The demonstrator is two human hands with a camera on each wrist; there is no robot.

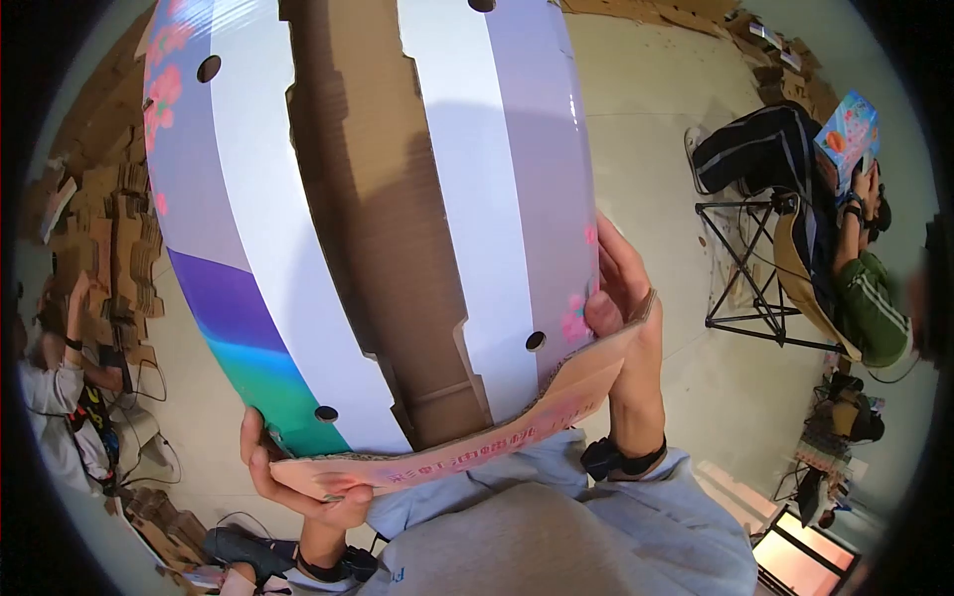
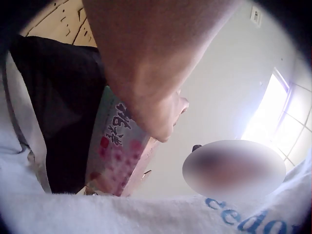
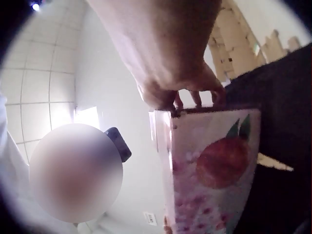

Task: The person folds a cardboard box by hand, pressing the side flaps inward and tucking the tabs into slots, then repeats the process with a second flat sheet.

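Note:
A large printed cardboard box (image 1: 542,179), purple, white and green with pink blossoms, fills the middle of the head view. A long gap between its white flaps shows the brown inside (image 1: 393,228). Along the near side a bare-edged cardboard panel (image 1: 497,437) stands up, facing the body. My left hand (image 1: 303,487) grips the near left corner, fingers around the panel's end. At the near right corner my right hand (image 1: 631,298) holds the panel's other end, thumb on the inner side. The right wrist view shows that hand's fingertips over the box edge, above a printed peach (image 3: 223,163).
Flattened cardboard (image 1: 119,248) is piled along the left wall. To the right, a seated person (image 1: 865,278) on a folding chair (image 1: 755,268) holds a printed blue box (image 1: 850,129). Another person (image 1: 60,387) is at the left. Pale floor (image 1: 656,129) lies between.

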